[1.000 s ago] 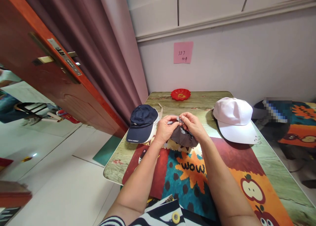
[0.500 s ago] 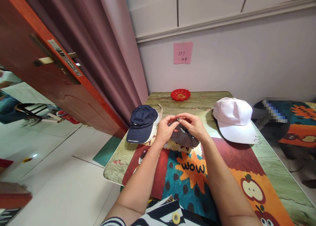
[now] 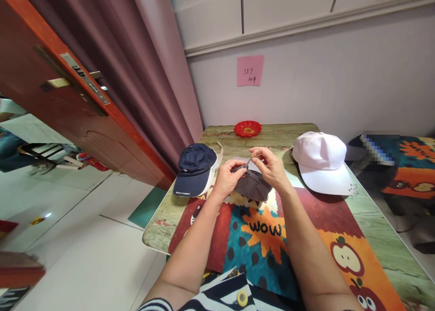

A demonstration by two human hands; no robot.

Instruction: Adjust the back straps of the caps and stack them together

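Observation:
A dark grey cap (image 3: pixel 254 187) is between my hands over the middle of the table, its crown toward me. My left hand (image 3: pixel 228 177) is closed on the cap's edge, thumb on top of the strap. Pinched in the fingertips of my right hand (image 3: pixel 270 168) is the end of the cap's dark strap (image 3: pixel 249 162), pulled up from the cap. To the left lies a navy cap (image 3: pixel 195 168) on top of a pale one. On the right rests a white cap (image 3: pixel 321 159), brim toward me.
A red scalloped dish (image 3: pixel 248 129) sits at the table's back edge. A colourful mat (image 3: pixel 261 252) covers the table's front. The wall carries a pink note (image 3: pixel 250 70). On the left stand a wooden door (image 3: pixel 78 120) and a purple curtain (image 3: pixel 152 66).
My right hand has lifted and moved slightly right, away from my left, drawing the strap's end up. The grey cap has tilted, so less of its inside shows.

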